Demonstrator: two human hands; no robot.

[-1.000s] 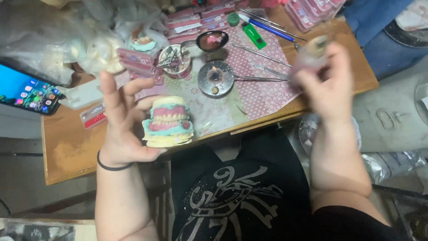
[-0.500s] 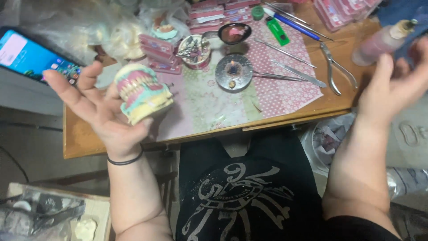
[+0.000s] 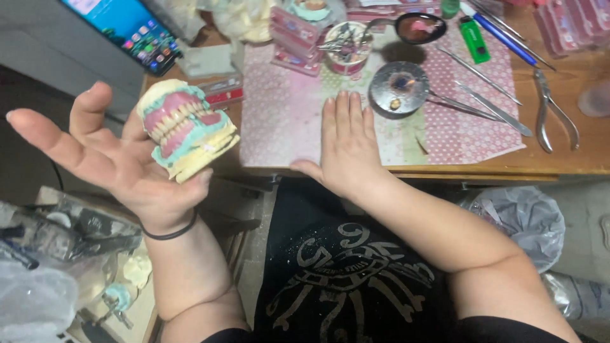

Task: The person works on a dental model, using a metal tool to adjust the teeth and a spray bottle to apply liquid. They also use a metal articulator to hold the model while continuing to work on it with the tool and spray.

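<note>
My left hand [image 3: 121,162] is raised palm up at the left, off the table's edge, fingers spread. A denture model [image 3: 186,129] rests on it: cream plaster casts with pink gums, pale teeth and a teal band. My right hand [image 3: 346,143] lies flat, palm down, fingers together, on the pink patterned mat [image 3: 286,114] near the wooden table's front edge [image 3: 508,170]. It holds nothing. Just beyond its fingertips stands a round metal dish [image 3: 399,87].
Metal hand tools [image 3: 489,95], pliers [image 3: 551,114], a green lighter [image 3: 474,39], a blue pen [image 3: 502,38] and a dark bowl [image 3: 419,26] lie at the back right. A cup of instruments [image 3: 346,46] and a phone [image 3: 130,32] are further left. A plastic-lined bin [image 3: 518,219] stands below.
My right hand has come down from the right, without the small bottle, and now lies flat on the mat. My left hand has swung further left with the denture model.
</note>
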